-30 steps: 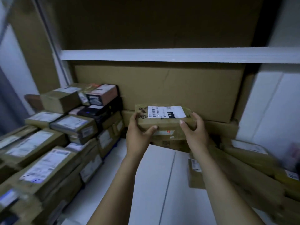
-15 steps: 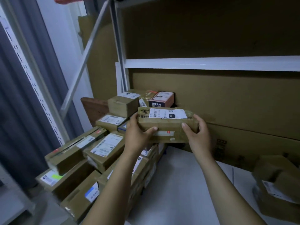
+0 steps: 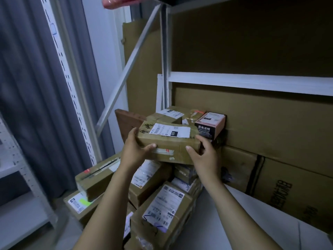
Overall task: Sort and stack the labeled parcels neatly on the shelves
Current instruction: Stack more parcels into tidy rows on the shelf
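I hold a brown cardboard parcel with a white label on top, level in front of me. My left hand grips its left end, thumb on the front face. My right hand grips its right end. The parcel hangs above a pile of several labelled parcels at the left end of the white shelf. Just behind it stand a brown labelled box and a pink and black box.
Large flat cardboard boxes line the back of the shelf. A white shelf beam runs above, with a white upright and a diagonal brace at left. Grey curtain hangs left. Another white rack stands at far left.
Both hands carried the parcel leftwards along the shelf, from the back middle to above the pile at the left end. The view swung left with it.
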